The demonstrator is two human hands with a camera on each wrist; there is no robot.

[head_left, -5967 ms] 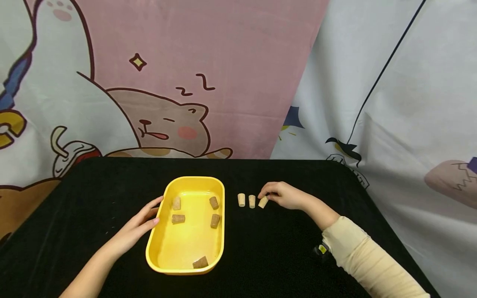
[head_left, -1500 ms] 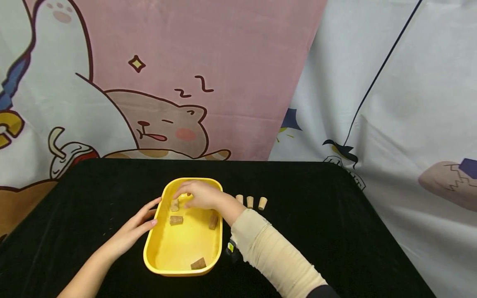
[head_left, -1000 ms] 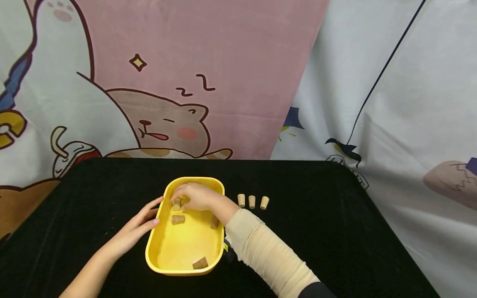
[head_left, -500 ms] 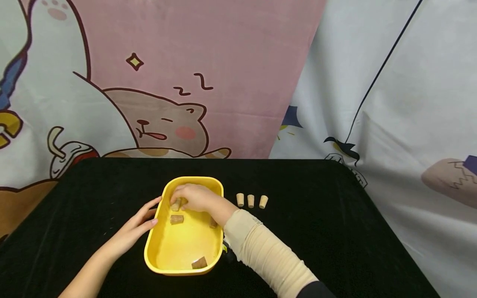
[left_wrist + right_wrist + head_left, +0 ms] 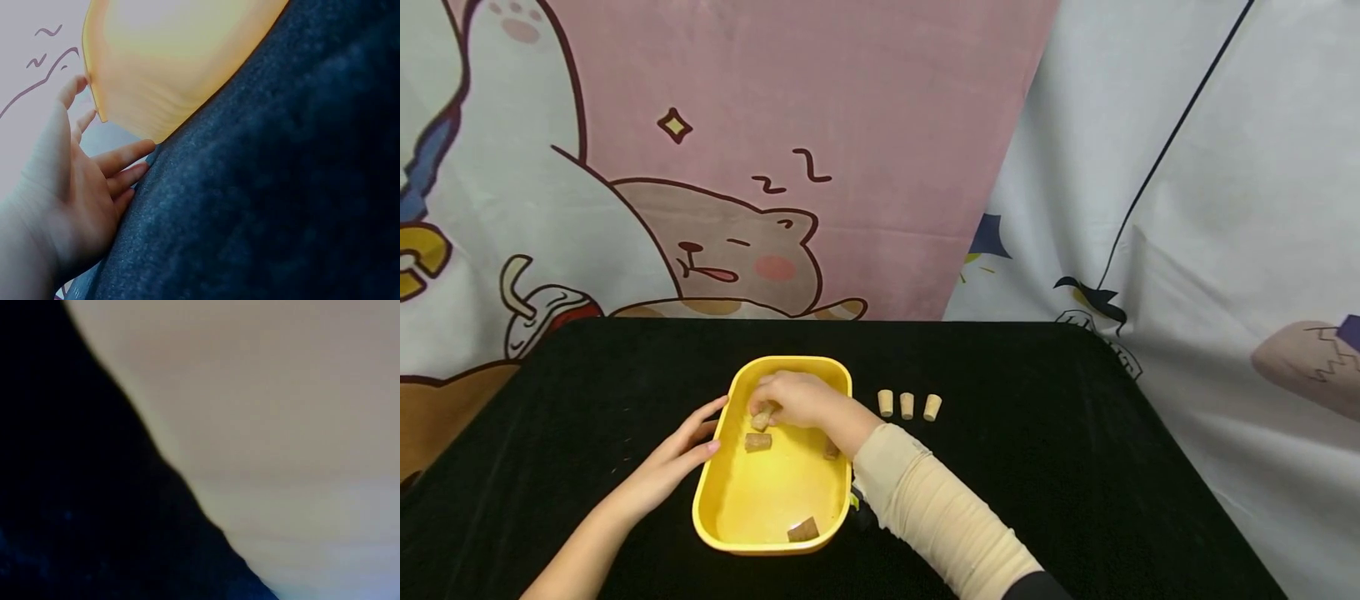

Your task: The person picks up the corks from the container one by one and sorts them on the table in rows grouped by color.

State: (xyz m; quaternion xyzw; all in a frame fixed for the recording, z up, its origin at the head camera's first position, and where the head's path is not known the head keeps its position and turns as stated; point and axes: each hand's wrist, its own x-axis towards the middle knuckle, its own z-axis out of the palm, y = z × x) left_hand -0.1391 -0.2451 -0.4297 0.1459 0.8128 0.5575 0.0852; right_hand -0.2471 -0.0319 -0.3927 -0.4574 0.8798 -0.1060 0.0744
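Tapered cork, slanted, is pinched by the right hand inside the yellow tray. Right of that grip, beyond the tray wall, three corks line up on black cloth, farther from the left hand, whose extended fingers touch the tray. The left wrist view shows lower fingers the head view hides; the right wrist view, just blurred sleeve and cloth.

The pink backdrop shows 1 larger Z and 1 smaller Z, both in dark lines above a cartoon bear.
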